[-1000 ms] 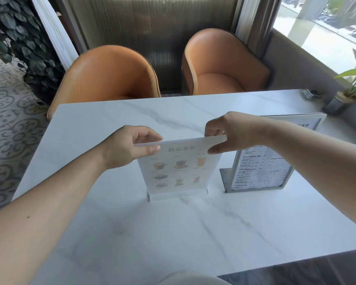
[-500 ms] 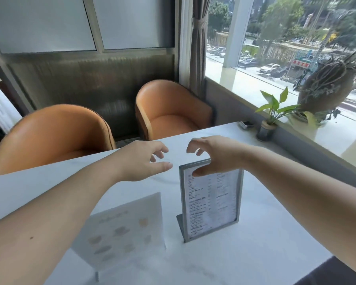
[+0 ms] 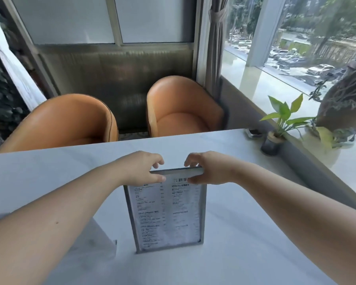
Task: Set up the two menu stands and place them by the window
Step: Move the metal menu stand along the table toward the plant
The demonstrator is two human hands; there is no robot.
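The left hand (image 3: 141, 168) pinches the top left corner of the grey-framed menu stand (image 3: 167, 214), thumb in front and fingers curled over the back edge. The stand is upright near the middle of the white table (image 3: 245, 233), its printed page facing the person. The right hand (image 3: 209, 168) grips the top right corner the same way, fingers closed on the frame, and a small potted plant (image 3: 280, 128) sits by the window (image 3: 296, 48) at the far right.

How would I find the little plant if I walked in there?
Look at the big window on the right, then down to the grey ledge beside the white table. The little plant stands there in a small dark pot. Its bright green pointed leaves differ from the big brownish hanging plant next to it.
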